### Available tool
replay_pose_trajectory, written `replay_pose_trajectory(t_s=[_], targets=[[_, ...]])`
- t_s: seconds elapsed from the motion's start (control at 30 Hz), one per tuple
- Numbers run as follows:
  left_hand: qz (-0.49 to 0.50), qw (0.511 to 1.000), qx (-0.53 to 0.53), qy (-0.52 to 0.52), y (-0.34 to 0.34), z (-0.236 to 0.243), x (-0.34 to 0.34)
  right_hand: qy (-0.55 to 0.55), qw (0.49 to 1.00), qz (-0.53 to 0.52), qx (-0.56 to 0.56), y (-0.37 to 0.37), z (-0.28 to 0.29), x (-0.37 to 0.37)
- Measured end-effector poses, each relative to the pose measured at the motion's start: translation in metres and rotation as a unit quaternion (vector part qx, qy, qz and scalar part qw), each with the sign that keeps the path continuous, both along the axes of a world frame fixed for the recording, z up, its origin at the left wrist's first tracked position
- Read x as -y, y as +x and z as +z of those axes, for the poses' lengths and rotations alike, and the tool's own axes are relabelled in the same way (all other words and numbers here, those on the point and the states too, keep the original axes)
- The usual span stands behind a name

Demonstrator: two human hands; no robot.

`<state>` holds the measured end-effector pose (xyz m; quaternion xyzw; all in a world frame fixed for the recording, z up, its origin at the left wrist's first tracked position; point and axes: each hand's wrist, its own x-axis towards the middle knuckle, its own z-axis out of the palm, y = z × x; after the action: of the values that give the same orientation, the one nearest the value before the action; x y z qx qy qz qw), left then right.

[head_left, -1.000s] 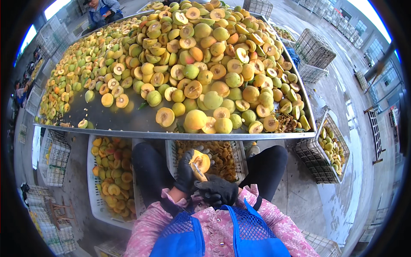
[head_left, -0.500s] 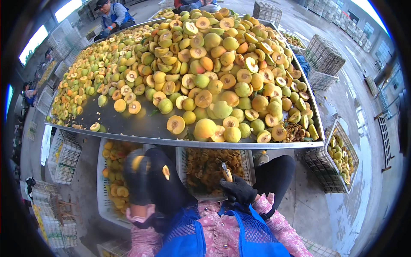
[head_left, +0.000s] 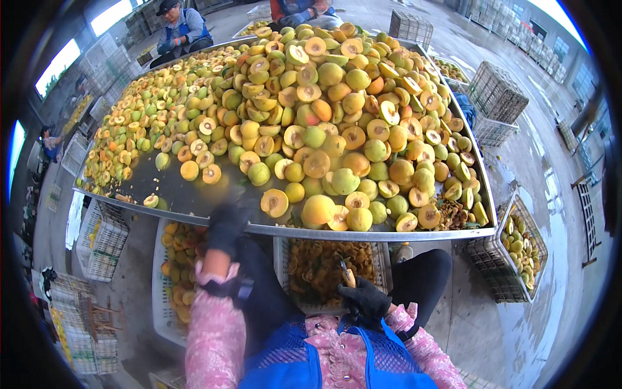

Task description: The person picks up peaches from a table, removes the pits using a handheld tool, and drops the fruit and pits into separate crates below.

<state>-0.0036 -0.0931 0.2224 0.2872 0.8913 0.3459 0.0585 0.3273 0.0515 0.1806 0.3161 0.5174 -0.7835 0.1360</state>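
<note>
My left hand (head_left: 227,227), in a dark glove, reaches over the near edge of the metal table (head_left: 249,198). Motion smears its fingers, so I cannot tell whether they hold anything. Halved yellow-green peaches (head_left: 317,164) are heaped on the table in front of it. My right hand (head_left: 366,298), in a black glove, is closed round a small pitting tool with a wooden handle (head_left: 350,279) and a metal tip pointing up. It stays above the right side of a white crate (head_left: 280,262) of brown pit scraps (head_left: 317,259) between my knees.
A white crate (head_left: 160,285) of peach halves stands under the table's near edge, left of my leg. Another crate of peaches (head_left: 502,259) is on the right. Two co-workers (head_left: 181,29) sit across the table. Stacked crates (head_left: 495,97) stand on the wet floor at the right.
My left hand has moved from above the left crate up to the table edge. The peach half near it and the one by my left knee no longer show. My right hand keeps its grip.
</note>
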Motion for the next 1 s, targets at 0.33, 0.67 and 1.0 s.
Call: replay_pose_trajectory(t_s=[0.33,0.67,1.0], targets=[[-0.045,0.984,0.145,0.091,0.028,-0.031,-0.052,0.026,1.0,0.004,0.011,0.0,0.007,-0.003],[-0.076,0.689,0.586,0.419,0.136,0.011,-0.042,0.062,0.982,0.014,-0.176,-0.018,0.065,0.012],[-0.098,0.554,0.699,0.442,0.175,0.008,-0.041,0.077,0.99,-0.029,-0.116,-0.012,0.067,0.026]])
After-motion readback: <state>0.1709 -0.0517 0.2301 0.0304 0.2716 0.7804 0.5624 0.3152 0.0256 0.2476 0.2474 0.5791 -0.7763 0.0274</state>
